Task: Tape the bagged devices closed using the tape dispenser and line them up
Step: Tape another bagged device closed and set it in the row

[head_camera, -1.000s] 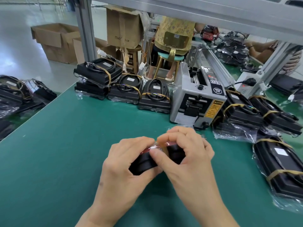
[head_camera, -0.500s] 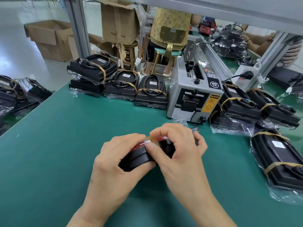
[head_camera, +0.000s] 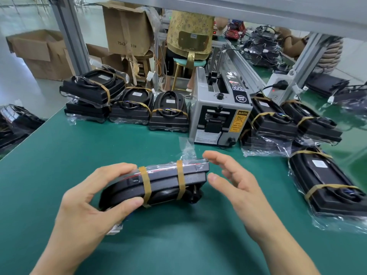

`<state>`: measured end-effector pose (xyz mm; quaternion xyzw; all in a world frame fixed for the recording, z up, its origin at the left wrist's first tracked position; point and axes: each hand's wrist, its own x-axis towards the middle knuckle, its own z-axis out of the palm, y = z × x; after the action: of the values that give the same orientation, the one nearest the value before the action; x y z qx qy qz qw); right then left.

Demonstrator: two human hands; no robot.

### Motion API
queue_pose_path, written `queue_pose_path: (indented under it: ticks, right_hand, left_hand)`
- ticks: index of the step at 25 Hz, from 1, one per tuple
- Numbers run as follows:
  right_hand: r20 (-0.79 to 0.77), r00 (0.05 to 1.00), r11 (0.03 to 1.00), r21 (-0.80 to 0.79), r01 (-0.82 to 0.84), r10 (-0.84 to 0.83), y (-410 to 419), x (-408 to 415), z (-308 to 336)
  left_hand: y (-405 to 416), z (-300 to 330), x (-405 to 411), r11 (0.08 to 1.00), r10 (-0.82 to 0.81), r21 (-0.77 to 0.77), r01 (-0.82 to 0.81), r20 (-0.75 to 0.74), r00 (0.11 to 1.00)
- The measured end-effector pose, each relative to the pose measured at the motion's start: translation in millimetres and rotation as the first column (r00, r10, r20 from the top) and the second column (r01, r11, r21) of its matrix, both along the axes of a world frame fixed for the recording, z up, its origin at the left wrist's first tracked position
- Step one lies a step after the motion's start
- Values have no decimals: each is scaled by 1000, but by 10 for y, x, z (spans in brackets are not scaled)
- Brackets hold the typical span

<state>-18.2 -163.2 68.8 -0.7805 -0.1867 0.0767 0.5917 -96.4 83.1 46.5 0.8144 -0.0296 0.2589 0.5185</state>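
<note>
A black bagged device point(head_camera: 162, 183) with two brown tape bands lies on edge over the green table point(head_camera: 59, 155). My left hand point(head_camera: 93, 197) grips its left end, fingers on top and thumb underneath. My right hand point(head_camera: 236, 179) hovers just off its right end with fingers spread, holding nothing. The grey tape dispenser point(head_camera: 218, 114) stands behind, at the table's far side. A row of taped bagged devices point(head_camera: 129, 108) sits left of the dispenser. More bagged devices point(head_camera: 294, 120) lie to its right.
Another bagged device point(head_camera: 333, 187) lies near the right edge. Further bagged units point(head_camera: 15, 122) sit past the table's left edge. Cardboard boxes point(head_camera: 39, 52) stand on the floor behind. A metal frame post point(head_camera: 69, 32) and overhead shelf point(head_camera: 258, 10) border the workspace. A person on a stool point(head_camera: 188, 36) is beyond.
My right hand has let go of the device and pulled away to the right. The device now shows both tape bands, and my left hand alone holds it.
</note>
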Motion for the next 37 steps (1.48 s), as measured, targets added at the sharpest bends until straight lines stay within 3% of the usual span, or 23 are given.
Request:
queue_pose_path:
  ticks: [4, 8, 11, 14, 17, 21, 25, 27, 29, 32, 35, 37]
  right_hand:
    - [-47, 997, 992, 115, -55, 60, 63, 62, -47]
    - [-72, 995, 984, 169, -54, 66, 81, 86, -80]
    - [-73, 995, 980, 189, -56, 70, 84, 97, -99]
    - [-59, 994, 975, 207, -77, 91, 76, 100, -94]
    - [-54, 992, 968, 231, -98, 113, 65, 105, -87]
    - [-96, 984, 961, 250, -120, 148, 39, 164, -50]
    - [-144, 972, 974, 161, -160, 184, 58, 250, 79]
    - [-156, 984, 992, 113, -64, 81, 110, 373, 146]
    - [-144, 973, 977, 86, 196, -183, 175, 588, 183]
    - [-90, 845, 843, 64, 534, -528, 273, 912, 127]
    - [-69, 746, 746, 37, 665, -662, 386, 1089, 52]
    - [-28, 738, 738, 17, 675, -674, 453, 1132, 53]
  left_hand:
    - [-6, 73, -29, 999, 34, 15, -33, -58, 998]
    - [-163, 283, -17, 947, 94, 305, -103, 42, 995]
    - [-485, 486, 83, 876, -14, 480, -50, 128, 992]
    - [-752, 605, 262, 794, -101, 603, 82, -2, 995]
    - [-822, 610, 412, 779, -57, 612, 134, -144, 988]
    - [-739, 589, 445, 845, -43, 515, 143, -201, 979]
    - [-730, 602, 478, 876, 103, 481, 15, -219, 970]
    - [-775, 581, 529, 832, 200, 552, -55, -206, 958]
    - [-815, 585, 573, 809, 261, 580, -95, -209, 942]
    - [-835, 588, 579, 814, 282, 570, -112, -220, 934]
    - [-843, 564, 545, 814, 267, 571, -104, -211, 940]
    - [-848, 560, 537, 809, 254, 580, -92, -203, 946]
